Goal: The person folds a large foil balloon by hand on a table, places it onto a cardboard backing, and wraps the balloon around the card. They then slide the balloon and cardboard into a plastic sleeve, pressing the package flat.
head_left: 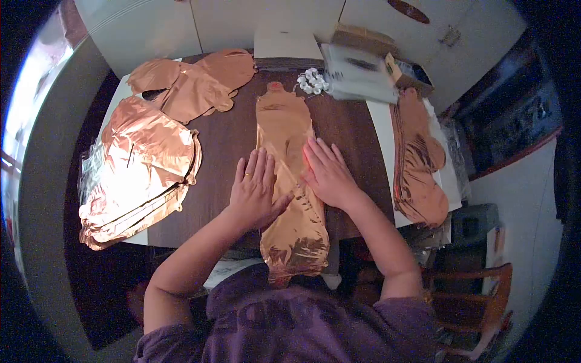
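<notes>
A long copper-coloured foil piece (284, 124) lies flat along the middle of the dark brown table, its near end against the person's shirt. My left hand (254, 189) rests palm down over its left edge, fingers stretched and slightly apart, a ring on one finger. Across from it, my right hand (328, 173) lies flat on the foil's right edge with its fingers spread. Both thumbs point inward over the foil, where creases show between the hands. Neither hand grips anything.
Stacked shiny foil pieces (151, 142) and more foil (200, 85) lie at the left. Behind the long piece sits a white bundle (313, 81), beside clear plastic packets (360, 75) and an open box (408, 74). Folded foil (420, 163) lies right, near a wooden chair (499, 290).
</notes>
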Motion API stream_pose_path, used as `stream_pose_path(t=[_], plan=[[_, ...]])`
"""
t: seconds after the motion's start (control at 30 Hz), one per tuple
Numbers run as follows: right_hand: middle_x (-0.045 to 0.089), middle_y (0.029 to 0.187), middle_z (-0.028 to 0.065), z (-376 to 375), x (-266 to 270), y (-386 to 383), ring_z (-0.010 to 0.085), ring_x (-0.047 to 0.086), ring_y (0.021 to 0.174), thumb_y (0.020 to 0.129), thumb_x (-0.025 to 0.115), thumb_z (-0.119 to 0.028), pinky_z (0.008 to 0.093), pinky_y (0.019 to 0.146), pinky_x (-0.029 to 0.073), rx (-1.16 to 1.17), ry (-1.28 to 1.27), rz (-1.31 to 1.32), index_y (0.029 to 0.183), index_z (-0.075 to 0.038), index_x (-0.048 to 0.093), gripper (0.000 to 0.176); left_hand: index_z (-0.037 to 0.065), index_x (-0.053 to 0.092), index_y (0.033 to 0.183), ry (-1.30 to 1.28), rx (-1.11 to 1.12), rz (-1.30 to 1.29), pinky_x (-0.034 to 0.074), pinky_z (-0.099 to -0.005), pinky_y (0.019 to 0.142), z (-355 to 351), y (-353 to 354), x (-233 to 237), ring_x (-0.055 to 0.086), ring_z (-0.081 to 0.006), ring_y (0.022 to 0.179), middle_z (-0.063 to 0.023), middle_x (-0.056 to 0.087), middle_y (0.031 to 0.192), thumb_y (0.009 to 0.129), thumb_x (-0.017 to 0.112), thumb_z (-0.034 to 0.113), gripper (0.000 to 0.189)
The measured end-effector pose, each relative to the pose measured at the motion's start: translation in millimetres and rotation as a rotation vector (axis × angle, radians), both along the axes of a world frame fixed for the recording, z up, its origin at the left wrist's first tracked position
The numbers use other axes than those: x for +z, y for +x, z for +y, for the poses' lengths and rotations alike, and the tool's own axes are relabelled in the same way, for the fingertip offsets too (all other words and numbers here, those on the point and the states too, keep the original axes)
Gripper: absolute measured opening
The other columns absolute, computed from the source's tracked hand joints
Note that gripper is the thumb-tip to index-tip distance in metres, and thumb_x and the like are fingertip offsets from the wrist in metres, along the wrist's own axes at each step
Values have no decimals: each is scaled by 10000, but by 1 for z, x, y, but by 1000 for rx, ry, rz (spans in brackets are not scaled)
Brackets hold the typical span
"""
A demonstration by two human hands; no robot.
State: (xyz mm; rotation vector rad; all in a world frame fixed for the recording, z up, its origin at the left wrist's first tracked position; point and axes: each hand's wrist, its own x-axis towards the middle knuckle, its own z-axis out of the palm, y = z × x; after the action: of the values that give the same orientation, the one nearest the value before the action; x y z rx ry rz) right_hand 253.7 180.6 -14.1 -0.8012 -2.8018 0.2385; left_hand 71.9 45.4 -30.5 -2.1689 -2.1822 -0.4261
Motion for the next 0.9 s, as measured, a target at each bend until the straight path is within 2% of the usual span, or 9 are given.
stream_pose_path(t=[0.37, 0.5, 0.73, 0.83, 0.9], plan=[[229, 1566, 225, -1, 10, -3, 354, 210, 1461, 967, 497, -371, 507, 1185, 146, -4, -68, -61, 1499, 16, 244, 705, -109, 294, 1444, 10, 1, -13, 152, -561, 1161, -1, 1, 0, 217, -427, 1445, -320, 273, 1512, 895, 478, 587, 905], [188, 1574, 239, -19, 34, 6, 357, 178, 1471, 968, 487, -412, 504, 1191, 117, 11, -99, -107, 1510, 23, 202, 751, -107, 300, 1443, 27, 5, -22, 152, -559, 1163, -1, 1, -2, 218, -422, 1447, -317, 283, 1510, 894, 473, 594, 907], [148, 1586, 235, -43, 17, 17, 340, 124, 1488, 963, 465, -497, 509, 1195, 80, 35, -90, -204, 1514, 29, 177, 814, -107, 328, 1431, 9, 13, -1, 156, -558, 1163, 2, 1, -1, 244, -418, 1439, -311, 297, 1506, 898, 464, 604, 900], [136, 1590, 234, -44, 16, 16, 341, 110, 1491, 960, 459, -516, 510, 1195, 80, 33, -92, -204, 1518, 27, 156, 836, -98, 301, 1442, -71, 4, -63, 189, -583, 1147, 5, 0, 14, 251, -437, 1429, -308, 288, 1510, 906, 479, 597, 895], [133, 1590, 235, -43, 14, 17, 344, 105, 1492, 960, 455, -522, 509, 1195, 80, 44, -77, -206, 1520, 25, 145, 843, -105, 302, 1445, -38, 4, -35, 160, -566, 1159, 4, 1, 5, 228, -439, 1438, -314, 278, 1514, 910, 448, 606, 902]])
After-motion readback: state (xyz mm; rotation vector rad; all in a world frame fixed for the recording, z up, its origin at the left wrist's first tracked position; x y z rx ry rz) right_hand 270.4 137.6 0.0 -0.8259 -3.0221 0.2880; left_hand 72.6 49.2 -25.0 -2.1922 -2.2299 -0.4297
